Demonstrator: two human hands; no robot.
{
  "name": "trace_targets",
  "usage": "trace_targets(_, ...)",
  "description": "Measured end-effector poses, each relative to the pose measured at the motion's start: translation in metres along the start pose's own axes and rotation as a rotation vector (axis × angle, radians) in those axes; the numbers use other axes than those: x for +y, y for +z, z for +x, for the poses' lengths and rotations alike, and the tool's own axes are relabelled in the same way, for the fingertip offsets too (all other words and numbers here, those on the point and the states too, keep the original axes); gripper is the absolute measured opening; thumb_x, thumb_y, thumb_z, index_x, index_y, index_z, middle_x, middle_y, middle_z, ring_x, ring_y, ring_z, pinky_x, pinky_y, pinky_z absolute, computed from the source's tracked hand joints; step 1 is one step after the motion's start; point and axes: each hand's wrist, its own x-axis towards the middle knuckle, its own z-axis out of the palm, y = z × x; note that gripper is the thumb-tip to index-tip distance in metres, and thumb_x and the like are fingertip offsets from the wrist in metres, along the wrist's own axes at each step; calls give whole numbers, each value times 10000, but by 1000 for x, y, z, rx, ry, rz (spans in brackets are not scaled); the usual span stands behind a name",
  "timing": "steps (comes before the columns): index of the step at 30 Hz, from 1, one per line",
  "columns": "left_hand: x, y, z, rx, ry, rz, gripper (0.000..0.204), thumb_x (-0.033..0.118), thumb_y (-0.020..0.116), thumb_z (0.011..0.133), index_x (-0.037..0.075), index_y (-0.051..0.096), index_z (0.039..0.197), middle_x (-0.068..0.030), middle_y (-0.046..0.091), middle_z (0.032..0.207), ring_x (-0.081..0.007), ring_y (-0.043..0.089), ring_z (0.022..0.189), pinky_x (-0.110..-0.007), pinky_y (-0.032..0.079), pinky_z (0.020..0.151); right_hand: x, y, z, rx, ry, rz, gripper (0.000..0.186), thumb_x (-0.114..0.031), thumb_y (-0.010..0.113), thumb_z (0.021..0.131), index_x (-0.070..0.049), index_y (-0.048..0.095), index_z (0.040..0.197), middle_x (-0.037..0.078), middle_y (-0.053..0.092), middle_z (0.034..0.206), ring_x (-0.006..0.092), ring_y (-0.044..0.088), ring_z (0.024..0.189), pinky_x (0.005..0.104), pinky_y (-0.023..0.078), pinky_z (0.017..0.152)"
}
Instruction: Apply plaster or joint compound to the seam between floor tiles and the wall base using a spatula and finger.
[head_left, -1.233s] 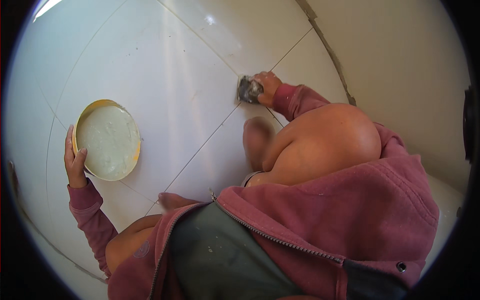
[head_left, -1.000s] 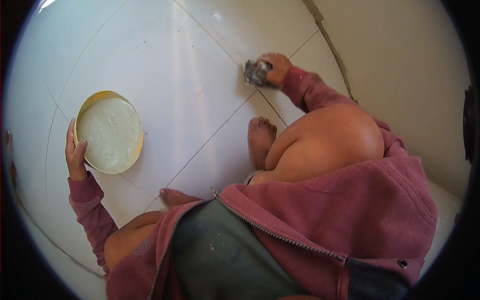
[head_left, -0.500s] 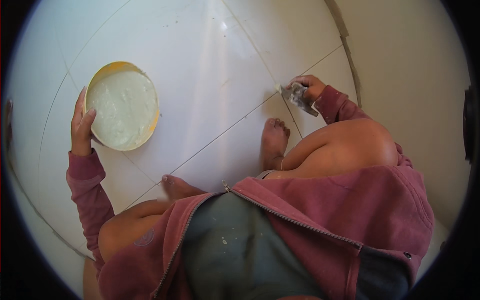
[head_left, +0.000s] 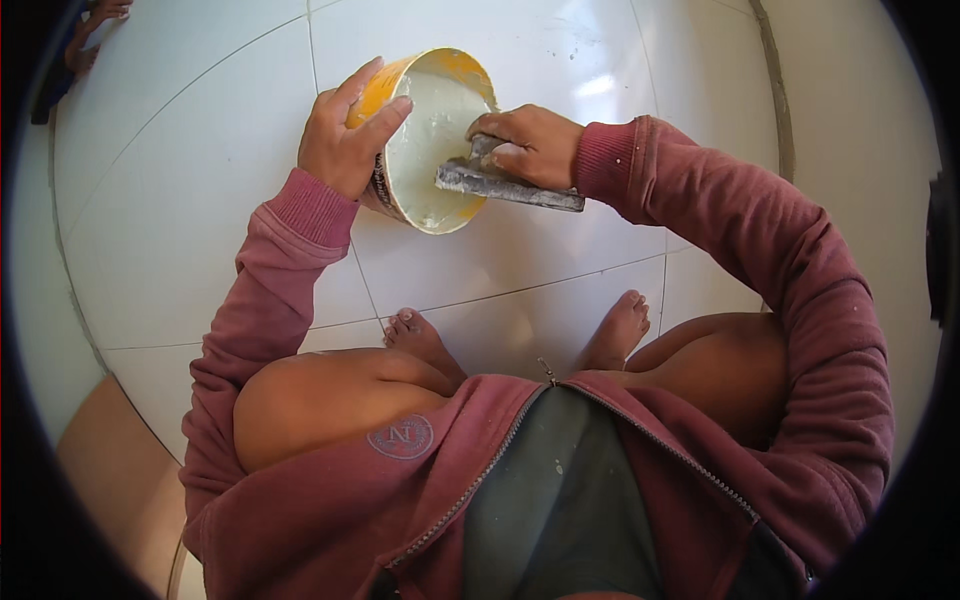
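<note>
At the left, our left hand (head_left: 345, 135) was closed around the rim and wall of the yellow tub (head_left: 425, 125), thumb over the lip and fingers on the outside, tipping it so its mouth faced us. The tub sat on the white tiled floor (head_left: 200, 200) near the far edge of the tile in front of us, just beyond the grout line that ran past our bare toes (head_left: 415, 335). Inside it lay pale grey-white paste (head_left: 430, 140), coating the wall and bottom. To the right, our right hand (head_left: 530, 145) was clenched on the top of a flat scraper (head_left: 505, 185), whose blade end reached over the tub's lower rim into the paste. We judged this to be the loading step: taking paste onto the blade. The next move, as we saw it, called for a steady tub and a shallow drag of the blade along the inner wall, so the load stayed on.
</note>
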Motion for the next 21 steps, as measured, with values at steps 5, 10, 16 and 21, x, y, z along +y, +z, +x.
trace_targets(5, 14, -2, -3, 25, 2, 251, 584, 402, 597, 710, 88, 476, 1188, -170, 489, 973, -239, 522, 884, -304, 415, 802, 9, 34, 21, -80, -135, -132, 288, -211, 425, 767, 1, 566, 902, 204, 579, 850, 336, 559, 831, 391, 433, 752)
trace_targets(10, 23, 8, -6, 54, 4, 450, 603, 439, 616, 683, 118, 489, 1178, -165, 475, 900, -252, 509, 857, -303, 421, 780, 9, 38, 3, -21, -120, 215, 194, -164, 422, 794, -37, 549, 720, 120, 578, 716, 241, 553, 674, 322, 438, 630)
trace_targets(16, 0, 11, 9, -134, 66, -165, 433, 202, 604, 754, -25, 505, 1108, -144, 538, 1020, -170, 520, 900, -274, 417, 797, 54, 15, -79, 226, -114, 1065, 205, -61, 582, 738, -85, 453, 580, -5, 464, 581, 36, 396, 597, 241, 363, 535)
trace_targets(21, 26, -4, 24, -374, -32, -169, 497, 247, 419, 844, -27, 334, 1249, -123, 436, 1195, -186, 403, 1104, -290, 294, 945, 85, -117, -261, 385, -35, 1221, 470, -138, 478, 611, 74, 493, 1030, 153, 600, 847, 205, 589, 717, 308, 485, 669)
